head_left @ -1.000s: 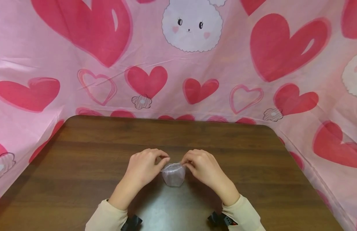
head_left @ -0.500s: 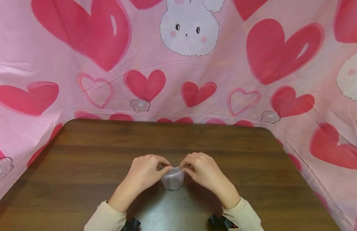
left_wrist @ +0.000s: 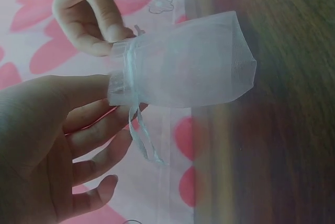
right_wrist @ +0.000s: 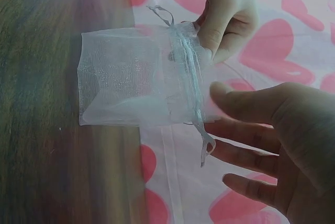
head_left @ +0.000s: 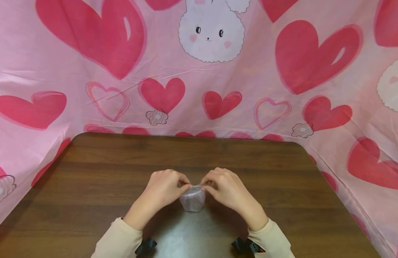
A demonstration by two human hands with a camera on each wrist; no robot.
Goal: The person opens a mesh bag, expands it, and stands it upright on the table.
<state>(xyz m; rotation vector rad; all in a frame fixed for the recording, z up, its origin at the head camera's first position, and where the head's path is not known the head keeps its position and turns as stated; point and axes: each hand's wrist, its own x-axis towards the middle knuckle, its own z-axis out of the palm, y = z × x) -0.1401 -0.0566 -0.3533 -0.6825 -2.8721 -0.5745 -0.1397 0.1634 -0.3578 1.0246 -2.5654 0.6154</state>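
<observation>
A small sheer white organza drawstring pouch [head_left: 193, 202] stands upright between the two hands, close over the table. My left hand [head_left: 166, 187] pinches one side of its mouth between thumb and forefinger, and my right hand [head_left: 224, 187] pinches the opposite side. In the left wrist view, a pale ribbon drawstring [left_wrist: 132, 72] circles the pouch's neck and hangs in a loop beside the left fingers [left_wrist: 107, 135]. Another ribbon loop [right_wrist: 208, 145] hangs near the right hand in the right wrist view. A whitish shape [right_wrist: 125, 110] shows through the mesh at one lower side.
The dark brown wooden table [head_left: 99, 193] extends around the hands. Behind it and along its sides hangs a pink cloth [head_left: 192, 71] with red hearts and rabbit faces. Black wrist devices [head_left: 146, 246] sit by the beige sleeves [head_left: 118, 238].
Both hands have come slightly closer together at the pouch's mouth, which looks narrower than before. The head view has tilted up a little, so the whole scene sits lower.
</observation>
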